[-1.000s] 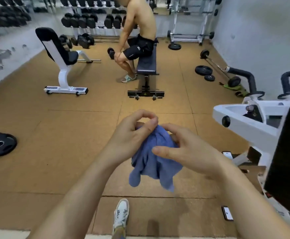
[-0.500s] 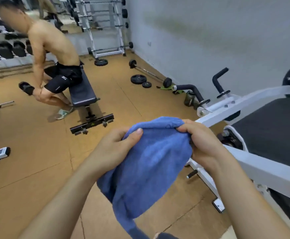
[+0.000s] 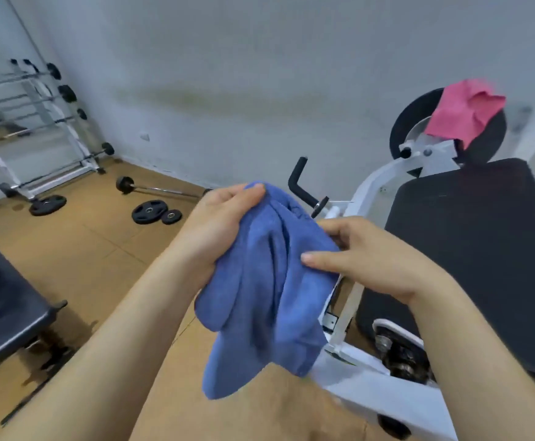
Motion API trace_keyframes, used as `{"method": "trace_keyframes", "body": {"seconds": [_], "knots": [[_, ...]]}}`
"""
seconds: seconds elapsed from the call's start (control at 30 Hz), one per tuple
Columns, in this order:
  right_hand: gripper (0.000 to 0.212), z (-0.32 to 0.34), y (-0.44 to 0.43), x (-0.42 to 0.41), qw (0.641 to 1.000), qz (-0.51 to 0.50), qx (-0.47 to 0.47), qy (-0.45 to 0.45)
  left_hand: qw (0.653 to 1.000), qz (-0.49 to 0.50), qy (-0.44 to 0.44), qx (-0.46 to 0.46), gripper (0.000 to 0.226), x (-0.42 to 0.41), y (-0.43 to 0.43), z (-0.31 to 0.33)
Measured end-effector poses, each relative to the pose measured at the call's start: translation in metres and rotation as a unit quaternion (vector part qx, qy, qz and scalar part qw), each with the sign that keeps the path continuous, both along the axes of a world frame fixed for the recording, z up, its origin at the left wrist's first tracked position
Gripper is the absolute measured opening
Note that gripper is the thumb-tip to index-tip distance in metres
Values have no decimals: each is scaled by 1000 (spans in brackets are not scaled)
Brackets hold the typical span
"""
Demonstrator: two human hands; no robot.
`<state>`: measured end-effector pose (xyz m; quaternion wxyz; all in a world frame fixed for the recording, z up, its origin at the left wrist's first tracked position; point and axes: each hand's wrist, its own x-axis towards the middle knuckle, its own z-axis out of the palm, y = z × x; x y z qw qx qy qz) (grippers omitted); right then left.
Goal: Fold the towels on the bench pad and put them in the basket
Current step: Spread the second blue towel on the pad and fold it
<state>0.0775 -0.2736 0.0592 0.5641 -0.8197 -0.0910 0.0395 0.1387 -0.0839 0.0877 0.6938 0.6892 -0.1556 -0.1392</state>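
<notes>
Head view: swung right since half a second ago, away from the seated person, toward the white-framed machine with its black padded tabletop (image 3: 469, 237). Crumpled blue terry towel (image 3: 269, 281) now bunched and hanging in mid-air rather than stretched between the hands. Left hand (image 3: 218, 230) with grip closed on the upper folds; right hand (image 3: 371, 259) loosely pinching the right edge, thumb laid across the cloth. Probably being carried to the pad for folding. Pink cloth (image 3: 463, 113) draped over the black weight disc (image 3: 406, 122) behind. No basket in sight; contents unknown.
</notes>
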Motion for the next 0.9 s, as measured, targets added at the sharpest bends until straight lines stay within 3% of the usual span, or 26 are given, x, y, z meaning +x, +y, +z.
{"method": "trace_keyframes", "body": {"seconds": [0.13,0.23,0.33,0.47,0.57,0.77,0.83,0.9], "knots": [[34,12,-34,45,968,-189,162,32,982,-133,-73,108,14,82,-22,3],[47,18,-55,71,938,-267,217,41,936,-269,-95,205,28,138,-37,1],[40,16,-66,96,906,-338,254,10,913,-303,-125,244,38,187,-62,-1],[27,16,-68,119,896,-388,213,-26,904,-363,-100,201,58,233,-92,-4],[22,25,-60,132,887,-437,137,-53,918,-368,-58,134,54,256,-121,-4],[41,52,-56,123,864,-498,8,-76,868,-495,11,-28,23,263,-186,-2],[41,54,-64,108,839,-532,68,-95,854,-514,41,-66,23,262,-205,2],[38,53,-76,91,794,-565,188,-126,840,-534,55,-79,25,260,-223,7]]}}
